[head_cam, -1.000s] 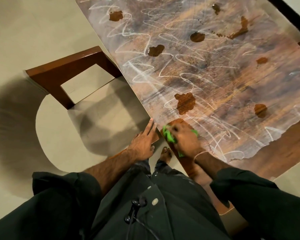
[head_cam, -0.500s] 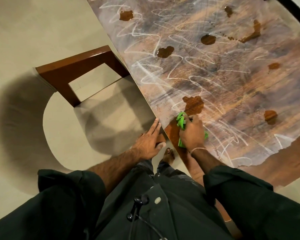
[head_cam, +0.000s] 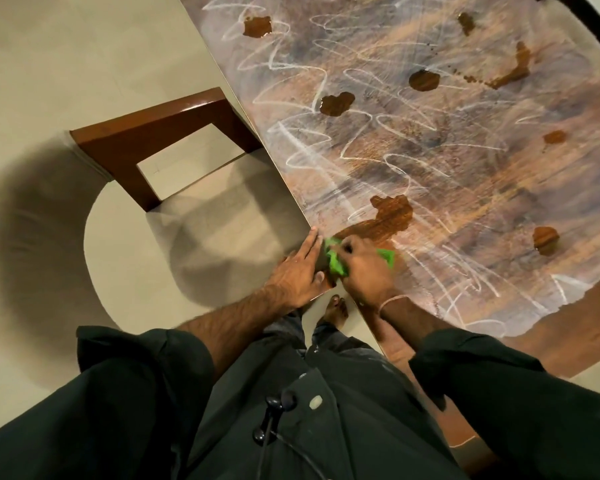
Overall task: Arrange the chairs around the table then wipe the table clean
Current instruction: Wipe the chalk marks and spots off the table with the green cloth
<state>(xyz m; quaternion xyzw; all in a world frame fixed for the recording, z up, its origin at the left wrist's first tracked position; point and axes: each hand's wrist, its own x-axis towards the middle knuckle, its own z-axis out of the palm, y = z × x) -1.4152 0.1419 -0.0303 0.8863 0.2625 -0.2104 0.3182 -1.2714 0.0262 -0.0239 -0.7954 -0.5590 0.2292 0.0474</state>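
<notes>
A wooden table [head_cam: 447, 174] fills the upper right, covered with white chalk scribbles and several brown wet patches [head_cam: 392, 211]. My right hand [head_cam: 368, 268] grips a green cloth [head_cam: 336, 263] and presses it on the tabletop at the near left corner. My left hand [head_cam: 300, 271] rests with straight fingers on the table's edge, right beside the cloth. A brown wooden chair [head_cam: 153, 133] stands at the table's left side, its seat tucked under the top.
Pale tiled floor [head_cam: 66, 64] spreads out on the left with my shadow on it. My bare foot [head_cam: 335, 311] shows below the table corner. A dark chair part [head_cam: 593, 26] lies at the top right corner.
My right hand has slid the green cloth back toward the table's corner, closer to my left hand. The left hand stayed on the edge.
</notes>
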